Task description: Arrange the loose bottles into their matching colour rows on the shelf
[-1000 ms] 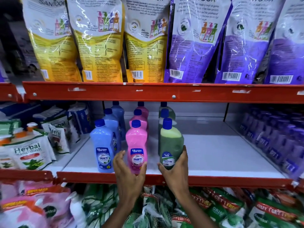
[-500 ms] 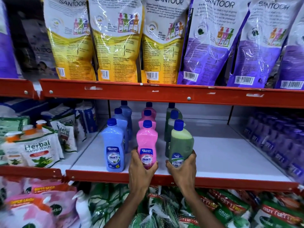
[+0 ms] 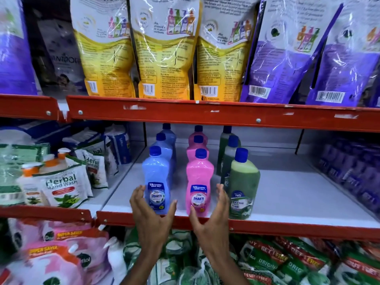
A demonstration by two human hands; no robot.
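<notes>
Three rows of blue-capped bottles run front to back on the white shelf point(image 3: 287, 194). The front blue bottle point(image 3: 155, 177) leads the left row, the front pink bottle point(image 3: 199, 177) the middle row, the front green bottle point(image 3: 243, 182) the right row. My left hand point(image 3: 153, 214) is cupped open around the base of the blue bottle, thumb on its right, fingers on its left. Cupped open around the base of the pink bottle is my right hand point(image 3: 213, 214), fingers between pink and green. Whether either hand touches its bottle is unclear.
Herbal hand-wash pouches point(image 3: 61, 188) and pump bottles point(image 3: 30, 182) crowd the shelf to the left. Purple bottles point(image 3: 353, 171) line the right side. Yellow and purple refill bags point(image 3: 164, 48) stand on the shelf above. Red shelf rail point(image 3: 267, 225) runs along the front; pouches fill the shelf below.
My left hand has let go of the pink bottle and moved left to the blue one. My right hand has left the green bottle and now cups the pink one. The camera has come closer.
</notes>
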